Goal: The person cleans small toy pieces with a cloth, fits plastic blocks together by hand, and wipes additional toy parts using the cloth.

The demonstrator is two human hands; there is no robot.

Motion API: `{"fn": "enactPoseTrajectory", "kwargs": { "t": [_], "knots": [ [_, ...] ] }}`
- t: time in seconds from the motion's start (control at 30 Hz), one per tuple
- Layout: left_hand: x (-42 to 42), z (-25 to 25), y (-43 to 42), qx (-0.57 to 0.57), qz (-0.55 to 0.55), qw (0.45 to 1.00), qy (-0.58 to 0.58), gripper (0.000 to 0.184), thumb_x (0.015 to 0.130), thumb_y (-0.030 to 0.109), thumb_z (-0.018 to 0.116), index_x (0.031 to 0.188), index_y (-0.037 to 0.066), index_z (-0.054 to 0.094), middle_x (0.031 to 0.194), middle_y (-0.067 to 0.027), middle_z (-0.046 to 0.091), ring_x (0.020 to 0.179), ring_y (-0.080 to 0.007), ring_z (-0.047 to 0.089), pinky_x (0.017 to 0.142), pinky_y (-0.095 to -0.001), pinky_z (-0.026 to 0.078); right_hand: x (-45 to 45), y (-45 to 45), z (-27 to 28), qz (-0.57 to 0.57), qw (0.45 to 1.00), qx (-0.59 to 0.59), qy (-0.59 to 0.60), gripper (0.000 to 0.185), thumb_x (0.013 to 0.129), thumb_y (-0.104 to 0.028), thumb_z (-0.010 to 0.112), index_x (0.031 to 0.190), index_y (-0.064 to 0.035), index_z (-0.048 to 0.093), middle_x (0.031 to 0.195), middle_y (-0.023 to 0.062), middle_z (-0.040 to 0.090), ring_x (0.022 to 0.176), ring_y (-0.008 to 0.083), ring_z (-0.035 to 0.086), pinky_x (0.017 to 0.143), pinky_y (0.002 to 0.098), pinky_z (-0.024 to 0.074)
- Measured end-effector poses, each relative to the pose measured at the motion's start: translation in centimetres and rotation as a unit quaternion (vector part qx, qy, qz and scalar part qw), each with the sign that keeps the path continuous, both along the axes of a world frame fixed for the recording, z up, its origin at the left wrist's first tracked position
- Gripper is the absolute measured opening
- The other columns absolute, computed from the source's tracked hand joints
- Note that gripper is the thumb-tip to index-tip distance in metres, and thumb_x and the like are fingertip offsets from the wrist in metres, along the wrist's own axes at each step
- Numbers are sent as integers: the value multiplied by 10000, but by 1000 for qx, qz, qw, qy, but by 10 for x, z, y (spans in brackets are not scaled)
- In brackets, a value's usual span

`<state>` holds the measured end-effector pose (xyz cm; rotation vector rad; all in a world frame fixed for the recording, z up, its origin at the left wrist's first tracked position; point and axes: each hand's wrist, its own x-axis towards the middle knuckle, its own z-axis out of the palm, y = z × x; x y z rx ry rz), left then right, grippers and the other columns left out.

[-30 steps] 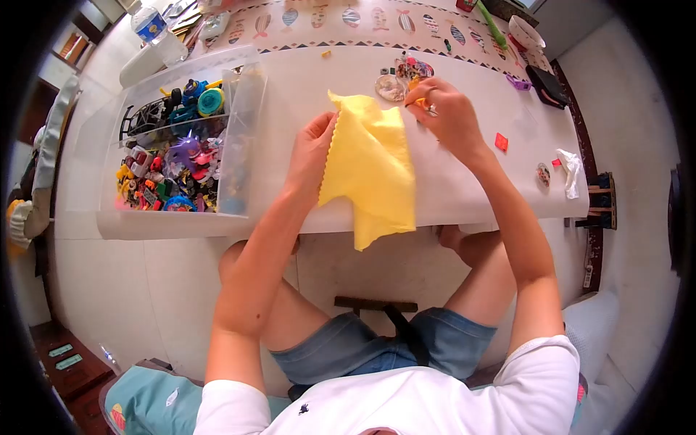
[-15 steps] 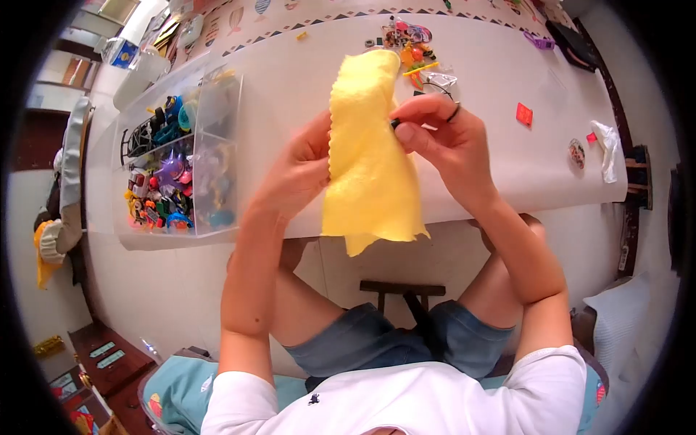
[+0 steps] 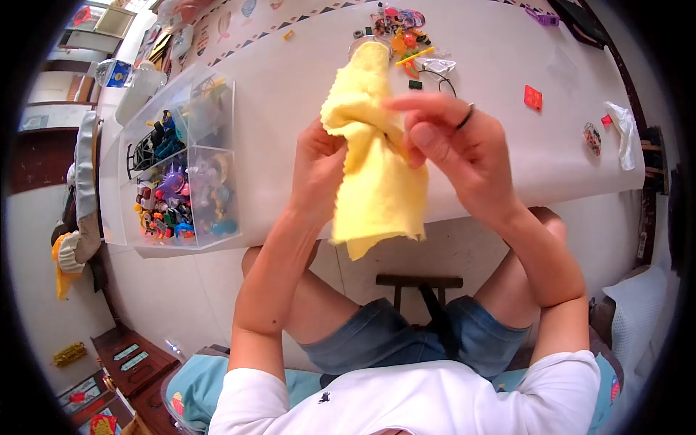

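Note:
A yellow cloth [image 3: 380, 203] with a scalloped edge hangs in front of me over the table's near edge, bunched into a fold near its middle. My left hand [image 3: 319, 163] grips it from the left side, its fingertips hidden behind the fabric. At the cloth's right edge, my right hand [image 3: 464, 152] has its thumb and curled fingers against the fabric, while the index finger points left across the fold. The small black piece seen earlier at the right fingertips is out of sight.
A clear divided box [image 3: 235, 156] full of small toys stands on the left of the white-covered table [image 3: 290, 87]. Small toy parts [image 3: 409, 40] lie beyond the cloth. To the right are a red square piece [image 3: 533, 98] and a crumpled white wrapper [image 3: 622, 134].
The cloth has gone from hanging fairly flat to being bunched in the middle. My right hand has shifted onto its edge, and the small black piece no longer shows.

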<state>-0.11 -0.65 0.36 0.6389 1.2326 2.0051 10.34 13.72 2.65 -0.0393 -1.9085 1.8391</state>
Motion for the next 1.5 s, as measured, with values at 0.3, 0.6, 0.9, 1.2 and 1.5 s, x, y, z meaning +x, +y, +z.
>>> {"fn": "enactPoseTrajectory", "kwargs": {
  "t": [0.3,0.6,0.9,1.2,1.5],
  "knots": [
    [1,-24,1,-22,-36,989,-139,380,802,159,625,1140,50,490,1068,-71,562,906,-118,565,739,-259,485,1,4,0,-51,996,57,41,107,833,-58,556,914,-36,622,751,39,592,633,86,562,534,190,457],
    [-1,-12,0,-9,-49,986,-156,361,811,156,606,1131,27,500,1050,-86,563,898,-150,576,771,-294,498,0,5,2,-88,965,237,74,112,833,-4,516,894,-9,610,713,36,534,598,90,508,536,196,401],
    [5,0,9,4,-4,989,-149,269,769,82,635,1022,11,576,916,-88,627,785,-149,619,686,-286,531,-5,2,-4,-104,946,286,109,231,705,37,644,913,-61,624,781,51,567,623,107,552,532,210,451],
    [4,-2,12,-2,-40,972,-231,194,798,84,606,979,21,574,869,-57,613,745,-128,604,633,-258,525,-5,-1,-9,-85,957,262,96,256,686,-31,688,930,-85,630,809,52,576,653,134,591,563,224,487],
    [6,4,12,-60,-27,990,-128,173,824,77,561,987,18,562,869,-41,606,750,-112,598,630,-247,515,-9,3,-7,-106,960,252,67,176,701,-19,663,863,-88,664,785,64,597,662,168,596,579,237,482]
  ]
}}
